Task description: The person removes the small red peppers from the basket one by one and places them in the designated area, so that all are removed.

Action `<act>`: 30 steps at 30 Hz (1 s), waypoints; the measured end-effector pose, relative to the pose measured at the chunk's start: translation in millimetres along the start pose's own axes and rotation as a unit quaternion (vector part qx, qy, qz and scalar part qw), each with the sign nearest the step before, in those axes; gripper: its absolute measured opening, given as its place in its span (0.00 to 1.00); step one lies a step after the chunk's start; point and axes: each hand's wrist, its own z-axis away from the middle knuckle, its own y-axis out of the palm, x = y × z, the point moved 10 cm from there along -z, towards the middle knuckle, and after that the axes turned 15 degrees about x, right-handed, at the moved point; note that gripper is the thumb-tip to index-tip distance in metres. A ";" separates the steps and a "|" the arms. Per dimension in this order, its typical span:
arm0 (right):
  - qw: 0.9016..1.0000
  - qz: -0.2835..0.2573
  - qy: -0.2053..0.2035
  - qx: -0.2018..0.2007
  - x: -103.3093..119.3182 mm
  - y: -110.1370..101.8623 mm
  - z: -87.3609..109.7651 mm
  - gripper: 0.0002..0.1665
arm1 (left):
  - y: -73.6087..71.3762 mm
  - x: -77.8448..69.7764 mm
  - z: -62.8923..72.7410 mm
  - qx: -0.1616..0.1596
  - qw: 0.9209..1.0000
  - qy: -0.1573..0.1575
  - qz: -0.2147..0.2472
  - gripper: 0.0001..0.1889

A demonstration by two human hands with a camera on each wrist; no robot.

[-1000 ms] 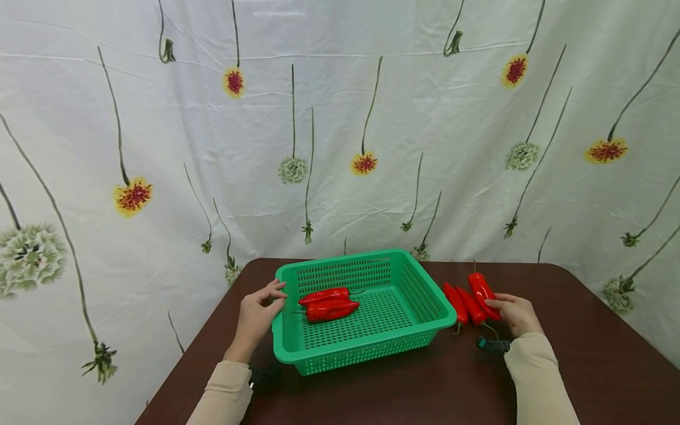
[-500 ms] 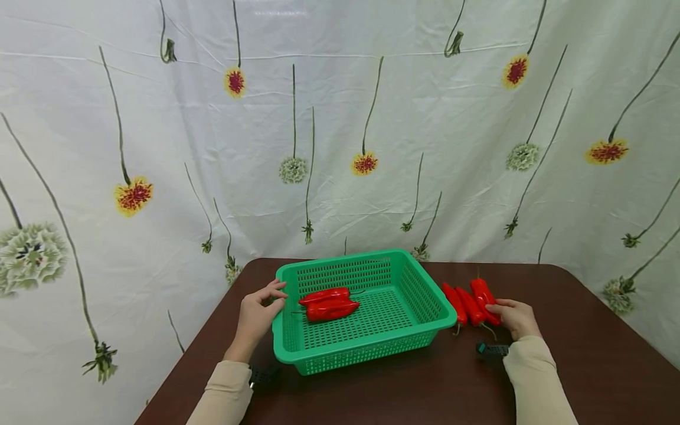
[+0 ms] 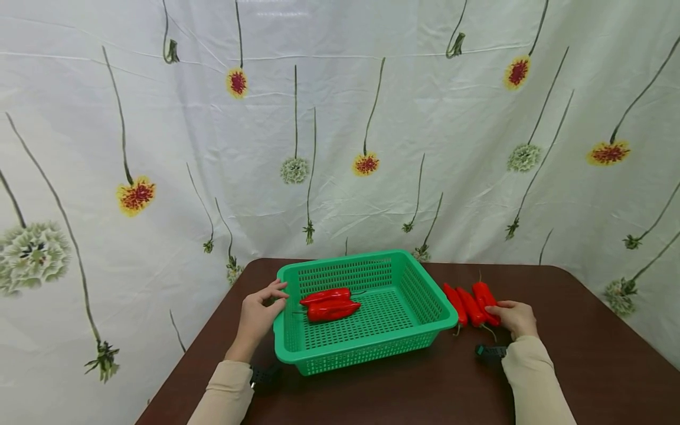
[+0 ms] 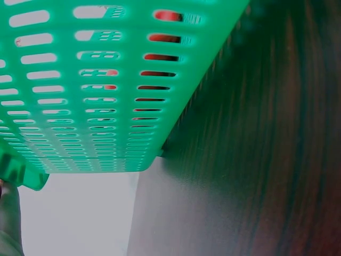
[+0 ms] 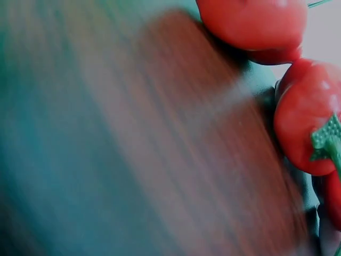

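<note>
While the left hand [image 3: 257, 316] holds the rim of the green basket [image 3: 366, 354] at nine o'clock, the right hand [image 3: 516, 317], at three, pinches a red pepper [image 3: 482, 293] whose stem points to twelve. Two neighbouring peppers [image 3: 470, 307] lie close on its nine-o'clock side, stems toward six, on the dark table [image 3: 398, 392]. Inside the basket, toward nine, rest two other peppers [image 3: 332, 310]. Farthest, at twelve, hangs a floral cloth [image 3: 329, 130].

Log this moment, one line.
left hand: on green basket | right hand: holds rightmost pepper | inside basket: two red peppers | beside basket: three peppers
</note>
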 end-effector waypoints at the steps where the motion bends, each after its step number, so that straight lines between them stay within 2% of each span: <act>1: 1.000 0.004 0.001 -0.001 -0.4 -0.1 0.5 0.35 | 0.3 -3.2 0.9 0.001 1.000 0.001 -0.005 0.08; 6: 1.000 0.011 0.003 0.000 -1.1 -0.4 1.8 0.35 | 0.9 -7.2 2.1 0.004 1.000 0.000 -0.015 0.09; 15: 1.000 -0.002 0.002 0.009 -0.4 -0.8 0.1 0.35 | 0.0 -9.0 3.8 0.004 1.000 -0.013 0.004 0.08; 30: 1.000 -0.006 -0.004 -0.012 -0.8 -10.5 2.4 0.32 | -0.6 -10.9 4.4 0.003 1.000 0.001 0.006 0.08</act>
